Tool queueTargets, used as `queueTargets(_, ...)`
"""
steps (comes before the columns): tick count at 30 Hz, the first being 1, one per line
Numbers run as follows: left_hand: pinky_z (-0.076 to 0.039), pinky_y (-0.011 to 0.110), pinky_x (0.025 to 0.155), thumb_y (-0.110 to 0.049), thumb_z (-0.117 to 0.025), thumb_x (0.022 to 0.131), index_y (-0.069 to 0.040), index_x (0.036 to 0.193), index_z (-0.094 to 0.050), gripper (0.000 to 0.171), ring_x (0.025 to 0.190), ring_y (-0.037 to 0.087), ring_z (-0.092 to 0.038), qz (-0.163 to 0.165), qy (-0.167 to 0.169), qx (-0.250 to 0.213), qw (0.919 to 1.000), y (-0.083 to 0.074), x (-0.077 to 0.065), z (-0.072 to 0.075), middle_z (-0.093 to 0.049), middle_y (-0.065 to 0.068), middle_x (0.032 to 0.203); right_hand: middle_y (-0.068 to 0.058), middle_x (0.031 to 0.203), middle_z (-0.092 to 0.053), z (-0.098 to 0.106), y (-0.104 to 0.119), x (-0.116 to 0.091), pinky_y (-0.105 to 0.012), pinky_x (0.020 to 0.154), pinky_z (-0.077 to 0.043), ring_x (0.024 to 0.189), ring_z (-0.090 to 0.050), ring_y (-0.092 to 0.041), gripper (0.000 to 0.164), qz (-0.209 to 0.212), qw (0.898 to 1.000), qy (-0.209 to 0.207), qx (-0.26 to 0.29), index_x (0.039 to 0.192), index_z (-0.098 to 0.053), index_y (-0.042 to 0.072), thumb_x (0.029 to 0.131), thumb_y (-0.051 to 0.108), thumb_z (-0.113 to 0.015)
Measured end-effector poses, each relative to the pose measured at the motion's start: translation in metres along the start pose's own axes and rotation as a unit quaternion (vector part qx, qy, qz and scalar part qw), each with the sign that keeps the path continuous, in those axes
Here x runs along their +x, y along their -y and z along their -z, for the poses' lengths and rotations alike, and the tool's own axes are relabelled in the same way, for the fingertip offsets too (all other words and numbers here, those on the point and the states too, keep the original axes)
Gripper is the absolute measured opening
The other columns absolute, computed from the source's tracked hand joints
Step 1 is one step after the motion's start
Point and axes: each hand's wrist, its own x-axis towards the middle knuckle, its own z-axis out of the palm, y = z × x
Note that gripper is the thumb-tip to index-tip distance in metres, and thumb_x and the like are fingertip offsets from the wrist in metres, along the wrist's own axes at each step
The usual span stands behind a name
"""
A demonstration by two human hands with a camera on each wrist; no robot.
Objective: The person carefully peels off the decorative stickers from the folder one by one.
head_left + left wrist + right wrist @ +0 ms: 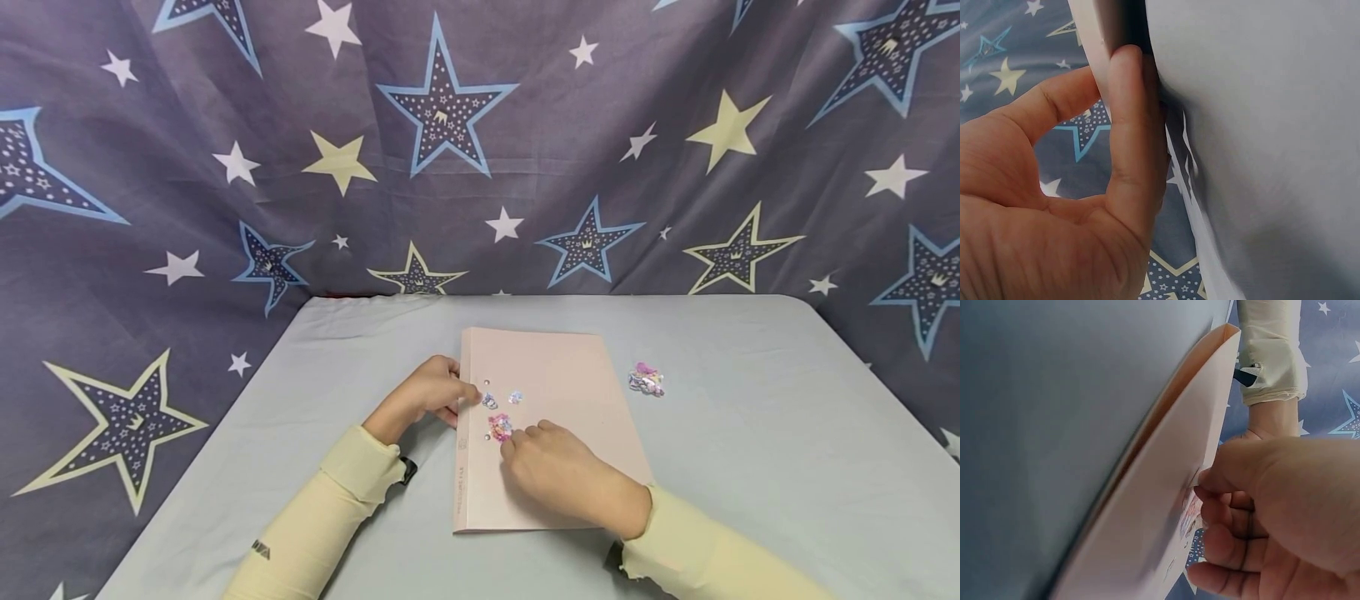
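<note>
A pale pink pressure file point(555, 375) lies on the grey cloth, its spine towards my left hand. My left hand point(435, 387) grips the spine edge, thumb on the cover and fingers against the side; in the left wrist view fingers point(1129, 125) lie along the spine. My right hand point(555, 467) is low over the cover, fingers curled, thumb and forefinger pinching the edge of a shiny pink and multicoloured sticker point(499, 427). In the right wrist view these fingertips point(1207, 481) meet at the cover. A small bluish sticker point(490, 401) sits by my left thumb, a paler one point(515, 397) beside it.
A small pile of shiny stickers point(647, 380) lies on the cloth right of the file. Small round rivets point(487, 437) show along the cover near the spine. The grey cloth point(750, 433) covers the table, and a star-patterned curtain point(480, 200) hangs behind.
</note>
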Motion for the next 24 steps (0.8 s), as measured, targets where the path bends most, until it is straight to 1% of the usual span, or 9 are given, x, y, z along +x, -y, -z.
queueTargets(8,-0.059,0.036,0.051,-0.008,-0.072,0.078,0.005,0.102,-0.055,0.032,0.056,0.024,-0.065,0.005,0.006,-0.005,1.0,-0.0015,0.0001,0.0006,-0.067,0.018,0.08,0.0,0.07,-0.054,0.002,-0.0034,-0.0006,-0.023,0.051,-0.038,0.059,-0.046,-0.013,0.007,0.001,1.0,-0.013,0.003,0.087,-0.061,0.008,0.088,0.015,-0.06)
queueTargets(12,-0.059,0.036,0.05,-0.007,-0.072,0.077,0.005,0.103,-0.054,0.034,0.055,0.024,-0.065,0.007,0.005,-0.012,0.9999,-0.0022,-0.0006,0.0006,-0.067,0.019,0.08,0.0,0.072,-0.056,0.0027,-0.0045,-0.0012,-0.023,0.052,-0.039,0.061,-0.048,-0.013,0.007,0.006,1.0,-0.02,0.0,0.088,-0.063,0.008,0.088,0.015,-0.061)
queueTargets(22,-0.059,0.037,0.05,-0.007,-0.072,0.078,0.006,0.102,-0.054,0.032,0.055,0.024,-0.065,0.003,0.002,-0.017,0.9998,-0.0032,-0.0022,-0.0005,-0.066,0.019,0.08,0.0,0.075,-0.058,0.005,-0.0059,-0.0023,-0.023,0.055,-0.041,0.064,-0.051,-0.013,0.008,0.007,1.0,-0.016,0.004,0.09,-0.063,0.007,0.087,0.014,-0.062)
queueTargets(24,-0.059,0.037,0.05,-0.007,-0.072,0.078,0.006,0.102,-0.054,0.032,0.055,0.024,-0.066,0.002,0.003,-0.018,0.9998,-0.003,-0.0019,-0.0006,-0.067,0.019,0.08,0.0,0.074,-0.057,0.0069,-0.0071,-0.0028,-0.023,0.054,-0.041,0.063,-0.05,-0.013,0.007,0.005,1.0,-0.016,0.007,0.09,-0.063,0.007,0.086,0.013,-0.062)
